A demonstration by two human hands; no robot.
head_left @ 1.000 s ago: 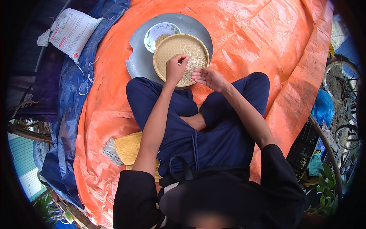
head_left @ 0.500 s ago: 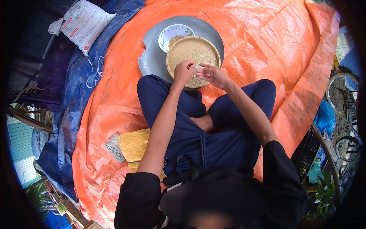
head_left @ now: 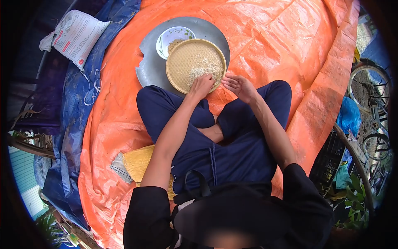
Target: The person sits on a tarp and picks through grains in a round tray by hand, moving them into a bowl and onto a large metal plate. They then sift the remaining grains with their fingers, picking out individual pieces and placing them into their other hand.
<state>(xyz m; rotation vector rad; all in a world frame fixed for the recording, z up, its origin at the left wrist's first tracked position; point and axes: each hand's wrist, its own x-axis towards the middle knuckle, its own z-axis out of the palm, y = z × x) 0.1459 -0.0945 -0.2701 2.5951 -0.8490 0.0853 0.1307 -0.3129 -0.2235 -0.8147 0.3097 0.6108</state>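
Note:
A round woven tray (head_left: 182, 56) holds pale grains (head_left: 207, 66), heaped toward its near right side. It rests on a large grey metal disc (head_left: 151, 70), overlapping a white bowl (head_left: 168, 38) with a leaf pattern and brownish grains inside. My left hand (head_left: 203, 85) is over the tray's near edge, its fingers pinched together at the grains; whatever is between them is too small to make out. Just right of the rim, my right hand (head_left: 240, 87) has its palm turned up and its fingers apart, with nothing visible in it.
An orange tarp (head_left: 265, 45) lies beneath everything, with a blue tarp (head_left: 76, 112) along its left. A printed white sack (head_left: 78, 37) is at the upper left. A yellow cloth (head_left: 137, 162) lies beside my left arm. Bicycle wheels (head_left: 352, 83) and a black crate (head_left: 327, 162) stand at the right.
The whole view has shifted, with the scene sitting further left. My left hand has come down closer to the grains, and my right hand has moved off the tray to the right of its rim.

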